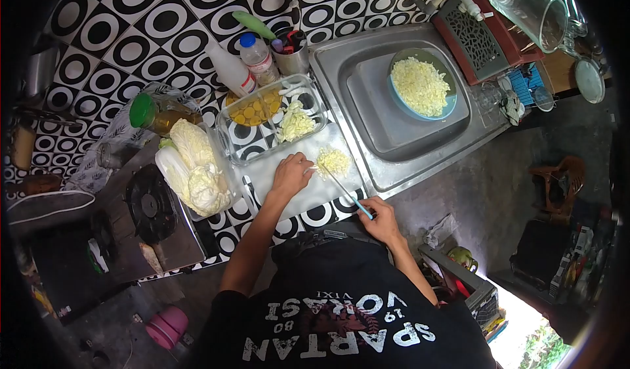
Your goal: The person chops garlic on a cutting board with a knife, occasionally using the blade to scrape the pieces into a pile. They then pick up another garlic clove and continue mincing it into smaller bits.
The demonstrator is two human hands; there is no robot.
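On a pale cutting board (269, 175) lies a small heap of finely chopped pale vegetable (333, 162). My right hand (382, 219) is closed round the blue handle of a knife (348, 194), whose blade points to the heap. At the heap's left edge, my left hand (293, 174) has its fingers bent together on small pale pieces. Just beyond the board stands a divided clear container (237, 152) with sliced orange pieces (252, 112) and pale strips (295, 122). A blue bowl (420, 90) full of chopped pale vegetable sits in the sink.
The metal sink (367, 172) is on the right. Whole cabbages (197, 172) lie in a container left of the board, beside a stove (157, 205). Bottles (258, 57) and a utensil cup (292, 61) stand behind. A dish rack (472, 41) is at the back right.
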